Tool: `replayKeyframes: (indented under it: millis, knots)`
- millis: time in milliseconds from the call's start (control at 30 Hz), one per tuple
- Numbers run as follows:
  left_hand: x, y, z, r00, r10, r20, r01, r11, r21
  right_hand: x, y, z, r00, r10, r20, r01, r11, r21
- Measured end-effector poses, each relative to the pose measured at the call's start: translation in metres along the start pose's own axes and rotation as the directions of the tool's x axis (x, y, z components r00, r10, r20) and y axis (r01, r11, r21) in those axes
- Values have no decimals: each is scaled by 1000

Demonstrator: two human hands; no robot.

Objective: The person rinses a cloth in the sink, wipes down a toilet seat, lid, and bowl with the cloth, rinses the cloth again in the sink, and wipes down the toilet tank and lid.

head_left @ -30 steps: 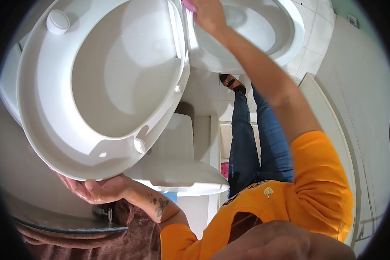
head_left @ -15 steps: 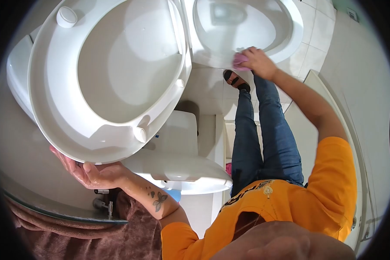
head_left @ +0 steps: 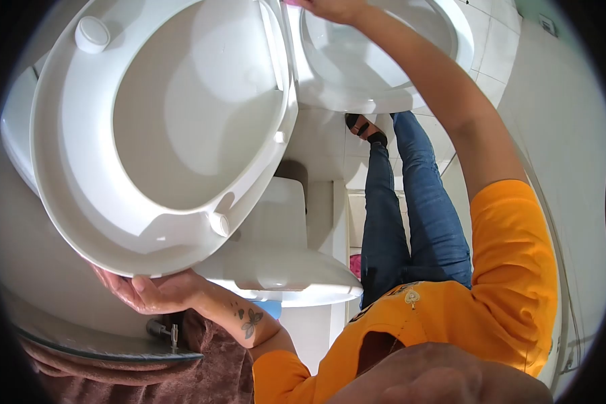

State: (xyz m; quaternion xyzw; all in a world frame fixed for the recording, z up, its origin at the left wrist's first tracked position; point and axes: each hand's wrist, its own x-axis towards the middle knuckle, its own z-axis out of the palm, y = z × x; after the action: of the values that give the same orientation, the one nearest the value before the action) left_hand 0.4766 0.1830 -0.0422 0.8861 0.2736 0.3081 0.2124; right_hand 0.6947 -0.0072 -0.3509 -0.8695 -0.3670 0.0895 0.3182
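The raised white toilet seat (head_left: 81, 182) fills the left side, with the lid (head_left: 188, 114) behind its opening. My left hand (head_left: 148, 291) is cupped under the seat's lower edge, thumb on the near side and fingers partly behind it. At the top edge, my right hand (head_left: 337, 8) is closed on a pink cloth (head_left: 296, 2), near the hinge side of the seat. Only a small part of the cloth shows; the rest is hidden or out of frame. The toilet bowl (head_left: 466, 40) lies below and right of that hand, partly covered by the forearm.
A white basin (head_left: 303, 279) stands below the seat. A glass shelf edge (head_left: 108, 351), a small metal valve (head_left: 174, 334) and a brown towel (head_left: 215, 363) are at the lower left. My legs (head_left: 431, 209) stand beside the bowl, over a tiled floor (head_left: 498, 40).
My right hand went from the bowl's top edge down to its near rim, then back up to the hinge with the cloth. The seat and my left hand rose slightly, then came back down.
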Motion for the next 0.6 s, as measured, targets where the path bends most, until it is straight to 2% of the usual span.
replayKeyframes:
  millis: [67, 133, 167, 200, 233, 267, 300, 333, 367, 433, 500, 567, 600]
  knots:
    - [-1, 2, -2, 1000, 17, 4, -18, 995, 98, 8, -1, 6, 999, 38, 8, -38, 999, 21]
    - [0, 0, -4, 998, 57, 27, -60, 987, 148, 15, 2, 5, 982, -5, 189, 39, 984, -173]
    - [0, 0, -4, 994, 98, 40, -104, 974, 199, 15, 3, 11, 981, -4, 193, 38, 984, -173]
    - [0, 4, -5, 993, 104, 62, -117, 955, 274, 15, 2, 18, 994, 49, 93, -36, 991, -132]
    - [0, 5, -4, 992, 105, 65, -119, 955, 272, 14, 5, 21, 994, 108, -11, -109, 990, -86]
    - [0, 4, -1, 997, 72, 37, -78, 980, 184, 13, 15, 18, 993, 114, -19, -116, 989, -92]
    - [1, 3, -1, 999, 35, 19, -37, 995, 97, 12, 13, -1, 992, 49, 119, -36, 993, -108]
    - [0, 0, -3, 1000, -17, -11, 18, 996, 85, 9, 11, -9, 966, -16, 258, 45, 993, -107]
    - [-1, -1, -5, 1000, -18, -6, 19, 996, 84, 8, 13, -6, 966, -12, 260, 41, 993, -107]
    - [0, -3, -4, 999, -23, -23, 23, 1000, 19, 8, 19, 2, 972, -226, 66, 234, 957, -172]
    - [0, -3, -3, 999, -9, -32, 10, 1000, 20, 16, 18, 9, 977, -185, 108, 205, 954, -220]
    - [0, -2, -8, 987, 149, 67, -159, 969, 190, 16, 13, 15, 978, -151, 147, 185, 950, -252]
    - [0, -1, -8, 986, 148, 77, -160, 967, 196, 9, 11, 16, 985, -109, 137, 138, 965, -225]
